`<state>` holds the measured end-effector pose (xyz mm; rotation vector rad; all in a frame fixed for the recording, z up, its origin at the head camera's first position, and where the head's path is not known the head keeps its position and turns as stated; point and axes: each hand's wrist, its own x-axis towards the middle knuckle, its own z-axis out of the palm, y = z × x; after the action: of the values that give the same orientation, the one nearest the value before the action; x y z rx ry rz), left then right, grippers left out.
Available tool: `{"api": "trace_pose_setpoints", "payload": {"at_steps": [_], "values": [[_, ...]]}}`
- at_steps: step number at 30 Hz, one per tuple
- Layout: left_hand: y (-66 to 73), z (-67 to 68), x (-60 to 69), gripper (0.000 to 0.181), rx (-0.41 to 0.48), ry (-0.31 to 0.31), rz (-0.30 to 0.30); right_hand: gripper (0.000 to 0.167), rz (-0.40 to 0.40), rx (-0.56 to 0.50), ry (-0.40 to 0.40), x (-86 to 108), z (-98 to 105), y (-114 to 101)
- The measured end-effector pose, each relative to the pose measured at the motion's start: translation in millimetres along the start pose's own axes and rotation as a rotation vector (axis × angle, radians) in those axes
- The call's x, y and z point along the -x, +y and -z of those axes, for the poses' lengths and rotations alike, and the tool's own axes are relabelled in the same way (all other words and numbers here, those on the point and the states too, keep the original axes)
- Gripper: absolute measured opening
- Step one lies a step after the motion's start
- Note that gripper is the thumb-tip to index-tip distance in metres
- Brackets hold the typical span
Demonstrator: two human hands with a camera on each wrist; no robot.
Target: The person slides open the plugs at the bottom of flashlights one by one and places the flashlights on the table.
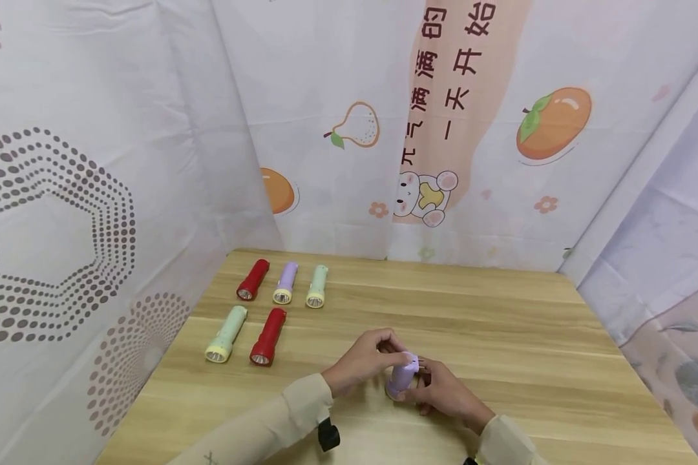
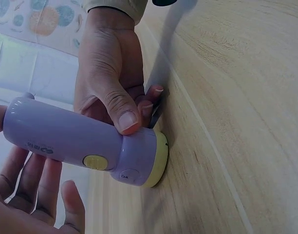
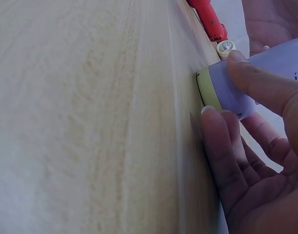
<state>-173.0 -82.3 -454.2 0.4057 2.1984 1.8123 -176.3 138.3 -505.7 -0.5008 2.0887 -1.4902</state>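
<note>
A purple flashlight [image 1: 403,376] stands head down on the table, its yellow lens rim against the wood and its tail up, tilted slightly. My left hand [image 1: 362,360] is at the upper end, with the thumb on the tail and fingers along the body. Lower down, my right hand [image 1: 446,389] grips the flashlight near its head, thumb on one side and fingers on the other. In the left wrist view a round yellow switch [image 2: 95,162] shows on the purple body. The lens itself faces the table and is hidden.
At the left of the wooden table [image 1: 471,310] lie a red flashlight [image 1: 253,280], a purple one [image 1: 286,282] and a green one [image 1: 317,286] in a back row. Nearer lie another green flashlight [image 1: 227,334] and another red one [image 1: 269,337]. Printed curtains [image 1: 326,64] enclose the table.
</note>
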Motion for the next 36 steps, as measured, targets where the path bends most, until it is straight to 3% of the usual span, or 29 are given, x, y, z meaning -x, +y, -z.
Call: {"api": "trace_pose_setpoints", "payload": {"at_steps": [13, 28, 32, 36], "values": [[2.6, -0.7, -3.5, 0.015, -0.018, -0.008, 0.005, 0.065, -0.002, 0.015, 0.017, -1.2, -1.3, -1.8], [2.7, -0.4, -3.0, 0.02, 0.012, -0.012, 0.018, 0.056, 0.01, 0.028, 0.009, -1.2, -0.5, -3.3], [0.9, -0.2, -2.0, 0.019, -0.017, -0.013, 0.016, 0.057, 0.001, 0.02, 0.022, 0.4, -2.6, -3.2], [-2.8, 1.8, 0.2, 0.018, -0.093, -0.015, -0.032, 0.058, 0.001, 0.021, 0.037, 1.3, -4.9, -2.0]]}}
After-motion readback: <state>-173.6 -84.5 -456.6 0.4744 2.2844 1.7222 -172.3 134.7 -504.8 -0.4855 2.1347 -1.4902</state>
